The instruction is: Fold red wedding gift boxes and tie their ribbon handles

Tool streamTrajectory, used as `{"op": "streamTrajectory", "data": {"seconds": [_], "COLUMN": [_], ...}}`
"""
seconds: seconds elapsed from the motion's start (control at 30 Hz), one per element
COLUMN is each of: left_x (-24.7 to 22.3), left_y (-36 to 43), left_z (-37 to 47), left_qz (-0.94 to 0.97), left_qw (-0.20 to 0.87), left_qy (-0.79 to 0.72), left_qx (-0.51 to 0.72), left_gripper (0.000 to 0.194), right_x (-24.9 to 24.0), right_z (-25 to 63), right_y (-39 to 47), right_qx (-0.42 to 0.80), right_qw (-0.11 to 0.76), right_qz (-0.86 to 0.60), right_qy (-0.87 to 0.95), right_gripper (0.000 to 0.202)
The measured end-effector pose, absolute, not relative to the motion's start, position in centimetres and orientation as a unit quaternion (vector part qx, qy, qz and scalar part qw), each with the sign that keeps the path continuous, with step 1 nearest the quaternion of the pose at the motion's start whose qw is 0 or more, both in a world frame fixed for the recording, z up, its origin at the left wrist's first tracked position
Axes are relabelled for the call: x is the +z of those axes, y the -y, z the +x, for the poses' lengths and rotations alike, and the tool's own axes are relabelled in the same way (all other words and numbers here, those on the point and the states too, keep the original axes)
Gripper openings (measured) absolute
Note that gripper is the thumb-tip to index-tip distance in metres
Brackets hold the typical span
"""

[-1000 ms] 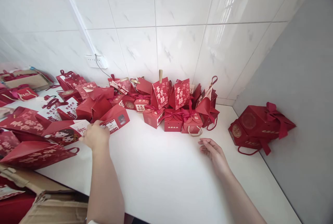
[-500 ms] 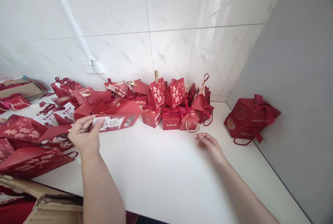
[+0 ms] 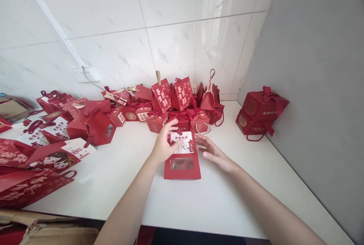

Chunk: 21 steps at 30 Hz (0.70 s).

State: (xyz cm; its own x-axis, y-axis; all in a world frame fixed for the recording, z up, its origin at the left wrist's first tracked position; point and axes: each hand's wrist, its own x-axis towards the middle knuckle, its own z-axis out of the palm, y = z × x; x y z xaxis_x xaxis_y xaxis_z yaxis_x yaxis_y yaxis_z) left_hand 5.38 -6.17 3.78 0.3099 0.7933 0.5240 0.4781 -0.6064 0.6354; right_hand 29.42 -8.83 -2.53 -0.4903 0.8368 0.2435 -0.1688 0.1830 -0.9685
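A red gift box [image 3: 182, 168] with a white printed panel and a clear oval window stands on the white table in front of me. At its upper left, my left hand [image 3: 165, 144] has thumb and fingers apart, the thumb in front of the white panel. Whether that thumb presses on the box, I cannot tell. On the other side, my right hand [image 3: 217, 156] is open, its loosely curved fingers close to the box's right edge. A small dark red ribbon loop shows at the top of the box, partly behind my left fingers.
Red gift boxes [image 3: 184, 93] are stacked behind, against the tiled wall [image 3: 170, 47]. More red boxes and bags [image 3: 51, 154] crowd the left. Two boxes [image 3: 257, 112] sit by the grey panel [image 3: 318, 85] at right. A cardboard carton [image 3: 57, 235] is at lower left.
The box moved from the left, where my left hand held it tilted in the air, to the table's middle. My right hand shifted slightly toward it. The view turned a little right.
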Motion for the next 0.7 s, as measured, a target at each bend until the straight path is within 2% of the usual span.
{"op": "streamTrajectory", "data": {"seconds": [0.1, 0.17, 0.33, 0.47, 0.53, 0.7], "left_x": [2.1, 1.1, 0.1, 1.9, 3.2, 4.1], "left_y": [6.1, 5.8, 4.6, 5.1, 6.0, 7.6], "left_z": [6.1, 6.3, 6.2, 6.2, 6.4, 6.7], "left_qz": [0.811, 0.788, 0.662, 0.579, 0.571, 0.663], "left_qw": [0.100, 0.094, 0.244, 0.450, 0.496, 0.360], "left_qy": [-0.443, -0.483, -0.574, -0.532, -0.495, -0.450], "left_qx": [0.370, 0.371, 0.415, 0.424, 0.428, 0.479], "left_gripper": [0.062, 0.056, 0.060, 0.051, 0.046, 0.032], "right_x": [-2.9, -3.1, -2.9, -1.7, -0.9, -0.4], "right_z": [29.0, 28.8, 28.7, 28.6, 28.6, 28.9], "right_y": [8.7, 8.5, 8.5, 9.1, 9.4, 9.7], "right_qx": [0.593, 0.618, 0.630, 0.559, 0.518, 0.439], "right_qw": [0.415, 0.423, 0.470, 0.532, 0.564, 0.583], "right_qz": [-0.279, -0.300, -0.302, -0.268, -0.263, -0.300], "right_qy": [0.631, 0.591, 0.539, 0.577, 0.586, 0.614], "right_gripper": [0.075, 0.076, 0.075, 0.068, 0.062, 0.056]}}
